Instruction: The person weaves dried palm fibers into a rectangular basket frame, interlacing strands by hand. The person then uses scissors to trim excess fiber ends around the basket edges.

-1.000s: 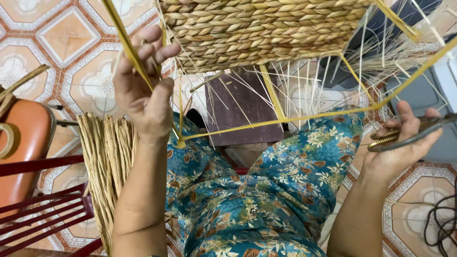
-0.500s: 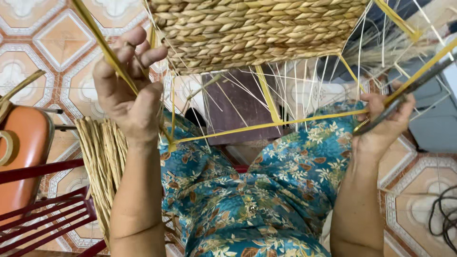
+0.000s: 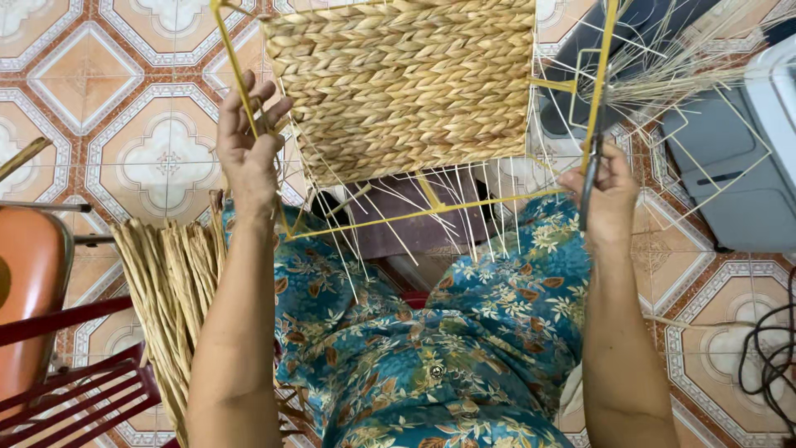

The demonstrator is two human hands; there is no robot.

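Patterned floor tiles [image 3: 157,158] surround a seated person in floral clothing [image 3: 431,348] who holds a half-woven basket [image 3: 406,83] above the lap. Left hand [image 3: 247,149] curls its fingers around the yellow wire frame [image 3: 236,79] at the basket's left edge; right hand [image 3: 605,195] clenches the frame's right side and a dark tool [image 3: 587,187]. Straw strands [image 3: 170,290] lie bundled beside the left arm.

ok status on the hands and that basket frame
Left hand gripping yellow wire frame at its left bar. Right hand on right bar, holding a dark tool. Woven panel partly done; loose strands hanging.
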